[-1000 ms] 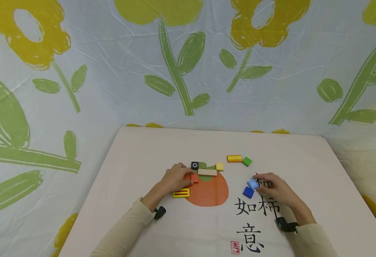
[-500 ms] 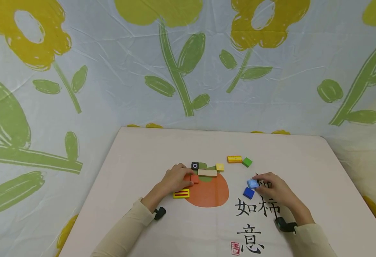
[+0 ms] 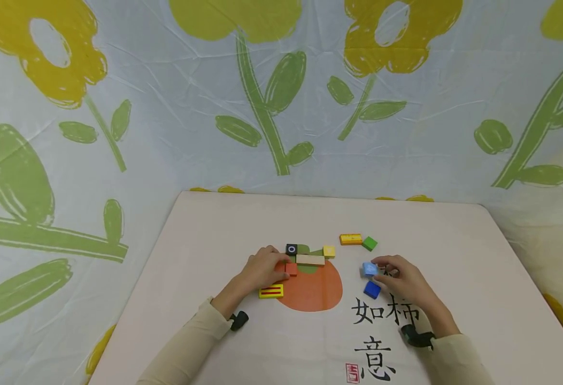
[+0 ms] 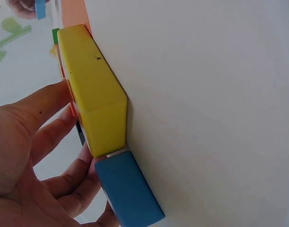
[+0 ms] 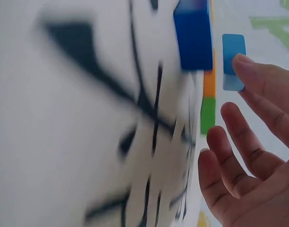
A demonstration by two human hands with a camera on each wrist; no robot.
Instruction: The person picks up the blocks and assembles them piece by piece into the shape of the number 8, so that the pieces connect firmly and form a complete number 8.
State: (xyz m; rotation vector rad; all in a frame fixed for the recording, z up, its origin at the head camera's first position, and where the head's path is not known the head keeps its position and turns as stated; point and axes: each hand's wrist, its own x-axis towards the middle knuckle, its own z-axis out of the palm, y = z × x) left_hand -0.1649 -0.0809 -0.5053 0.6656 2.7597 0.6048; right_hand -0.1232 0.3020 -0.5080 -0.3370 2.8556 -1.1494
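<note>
My right hand (image 3: 403,278) pinches a light blue block (image 3: 370,269) between thumb and index finger. In the right wrist view the block (image 5: 233,61) is up off the table, the other fingers spread apart below it. A dark blue block (image 3: 372,290) lies close by on the table. At the left edge of a printed orange fruit, my left hand (image 3: 262,268) holds a small red block (image 3: 291,269) by thumb and fingertip. Nearer the wrist lies a yellow block with red stripes (image 3: 271,291). The left wrist view also has a blue block (image 4: 130,189) by the fingers, hidden from the head view.
Above the fruit print lie a black block with a white ring (image 3: 292,249), a plain wooden block (image 3: 310,260) and a small yellow block (image 3: 329,252). Farther back are a yellow-orange block (image 3: 351,239) and a green block (image 3: 370,243). Flowered cloth hangs behind the table.
My right hand has shifted left and a little away from me, carrying the light blue block up from beside the dark blue one. The left hand stays on the red block.
</note>
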